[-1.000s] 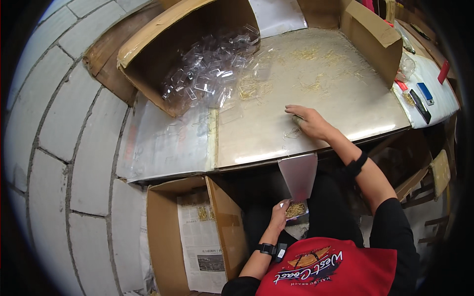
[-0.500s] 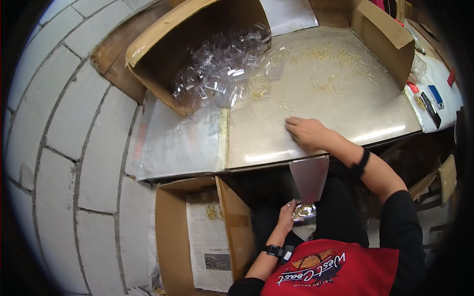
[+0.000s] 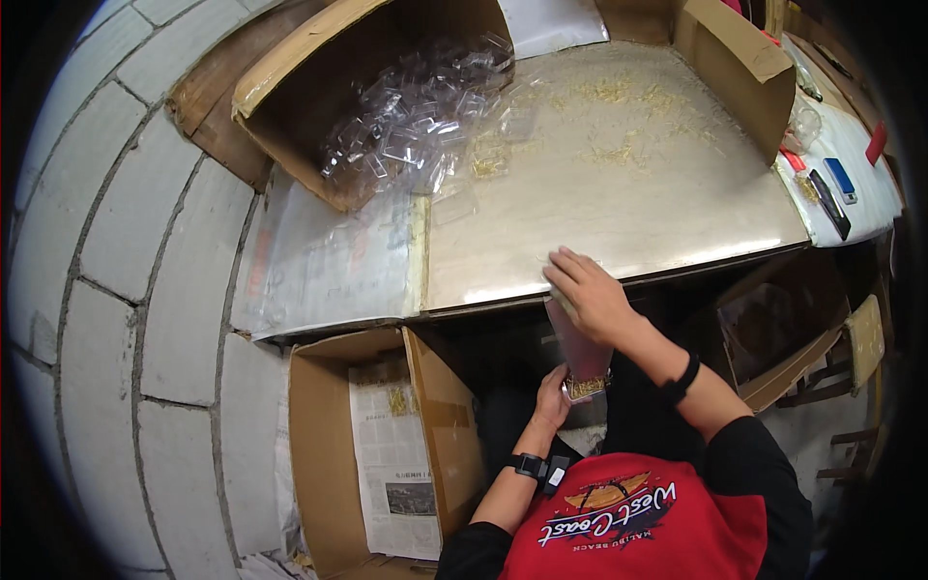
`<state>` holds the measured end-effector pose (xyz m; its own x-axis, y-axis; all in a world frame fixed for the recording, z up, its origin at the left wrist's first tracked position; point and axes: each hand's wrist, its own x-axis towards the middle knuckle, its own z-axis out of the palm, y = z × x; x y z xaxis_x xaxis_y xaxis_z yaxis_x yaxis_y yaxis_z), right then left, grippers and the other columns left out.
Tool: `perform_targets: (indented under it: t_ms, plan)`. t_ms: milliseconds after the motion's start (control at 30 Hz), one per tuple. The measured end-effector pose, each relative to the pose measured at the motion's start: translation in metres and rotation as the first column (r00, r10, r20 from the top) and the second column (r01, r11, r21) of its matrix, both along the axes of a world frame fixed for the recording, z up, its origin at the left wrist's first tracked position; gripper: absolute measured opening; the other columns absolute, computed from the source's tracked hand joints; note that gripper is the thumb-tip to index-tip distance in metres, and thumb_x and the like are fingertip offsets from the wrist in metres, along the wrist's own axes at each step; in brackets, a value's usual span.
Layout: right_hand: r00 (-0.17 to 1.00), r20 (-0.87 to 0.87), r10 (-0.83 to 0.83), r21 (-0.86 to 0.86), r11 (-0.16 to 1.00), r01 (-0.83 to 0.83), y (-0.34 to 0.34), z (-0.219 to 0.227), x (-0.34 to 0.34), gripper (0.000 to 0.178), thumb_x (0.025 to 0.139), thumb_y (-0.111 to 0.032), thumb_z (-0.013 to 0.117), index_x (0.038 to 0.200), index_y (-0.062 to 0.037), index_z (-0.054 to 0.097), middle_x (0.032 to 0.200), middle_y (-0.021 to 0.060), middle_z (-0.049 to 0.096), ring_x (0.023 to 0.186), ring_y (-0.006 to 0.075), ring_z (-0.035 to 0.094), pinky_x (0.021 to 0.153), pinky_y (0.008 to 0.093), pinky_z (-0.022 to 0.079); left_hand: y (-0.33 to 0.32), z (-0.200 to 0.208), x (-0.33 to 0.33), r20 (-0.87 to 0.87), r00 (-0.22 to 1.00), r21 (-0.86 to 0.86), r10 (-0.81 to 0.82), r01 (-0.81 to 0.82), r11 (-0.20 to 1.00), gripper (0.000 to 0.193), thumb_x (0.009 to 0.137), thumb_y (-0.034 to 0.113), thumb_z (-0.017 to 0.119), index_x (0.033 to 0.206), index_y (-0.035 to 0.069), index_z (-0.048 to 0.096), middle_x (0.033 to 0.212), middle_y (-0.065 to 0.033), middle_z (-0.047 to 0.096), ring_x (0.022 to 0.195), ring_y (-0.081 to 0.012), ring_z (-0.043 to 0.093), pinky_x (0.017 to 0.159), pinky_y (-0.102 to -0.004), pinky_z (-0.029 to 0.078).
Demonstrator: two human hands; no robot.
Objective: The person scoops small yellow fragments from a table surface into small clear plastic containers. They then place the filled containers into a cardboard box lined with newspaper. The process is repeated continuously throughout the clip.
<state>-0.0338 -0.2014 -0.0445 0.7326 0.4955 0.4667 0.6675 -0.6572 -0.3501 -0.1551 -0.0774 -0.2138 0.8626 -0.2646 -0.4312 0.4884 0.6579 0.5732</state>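
Note:
At the table's front edge my right hand [image 3: 592,298] lies with its fingers stretched out over the top of a translucent chute [image 3: 580,356]. The chute slopes down from the edge and narrows toward its upper end in part behind the hand. Below it, my left hand [image 3: 551,400] grips a small clear plastic box [image 3: 586,389] with gold-coloured pin-like pieces in it. The chute's lower end meets the box. More thin gold pieces [image 3: 623,93] are scattered on the far part of the table [image 3: 522,222].
A tipped cardboard box [image 3: 280,87] spills clear plastic boxes [image 3: 411,126] at the back left. An open carton [image 3: 420,435] lined with newspaper [image 3: 387,464] stands below left. At the right lie a blue object [image 3: 841,181] and a black one [image 3: 829,205]. A wooden stool [image 3: 865,338] stands lower right.
My right hand has moved toward me from the tabletop to the table edge, over the chute. My left hand still holds the box under the chute. The view has shifted slightly.

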Motion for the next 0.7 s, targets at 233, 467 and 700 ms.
perform_targets:
  t_ms: [233, 467, 700]
  plan:
    - [0.974, -0.204, 0.097, 0.104, 0.992, -0.077, -0.052, 0.008, -0.084, 0.043, 0.068, 0.005, 0.059, 0.11, -0.0029, 0.059, 0.117, 0.0142, 0.057, 0.114, 0.0321, 0.053, 0.092, 0.0384, 0.047, -0.011, 0.033, 0.008, 0.005, 0.999, 0.106, -0.052, 0.051, 0.993, 0.04, 0.099, 0.036, 0.036, 0.12, 0.004, 0.049, 0.103, -0.0104, 0.064, 0.082, -0.0206, 0.067, 0.053, -0.0303, 0.057]
    - [0.881, -0.467, 0.08, 0.244, 0.969, 0.041, -0.084, -0.012, -0.107, 0.028, 0.078, 0.003, 0.056, 0.105, -0.001, 0.061, 0.1, 0.0175, 0.063, 0.091, 0.0359, 0.061, 0.079, 0.0387, 0.05, 0.002, 0.027, -0.016, -0.023, 0.972, 0.137, -0.236, 0.237, 0.962, 0.042, 0.098, 0.038, 0.037, 0.117, 0.002, 0.051, 0.1, -0.0112, 0.065, 0.081, -0.02, 0.068, 0.052, -0.0294, 0.058]
    - [0.879, -0.462, 0.116, 0.351, 0.934, 0.062, -0.073, -0.017, -0.119, 0.024, 0.083, -0.001, 0.055, 0.107, 0.0019, 0.06, 0.099, 0.0183, 0.063, 0.089, 0.035, 0.061, 0.077, 0.0375, 0.05, 0.017, 0.077, -0.026, 0.09, 0.988, 0.07, -0.123, 0.117, 0.991, 0.035, 0.097, 0.028, 0.046, 0.114, -0.002, 0.052, 0.099, -0.013, 0.064, 0.08, -0.02, 0.068, 0.053, -0.0304, 0.06]
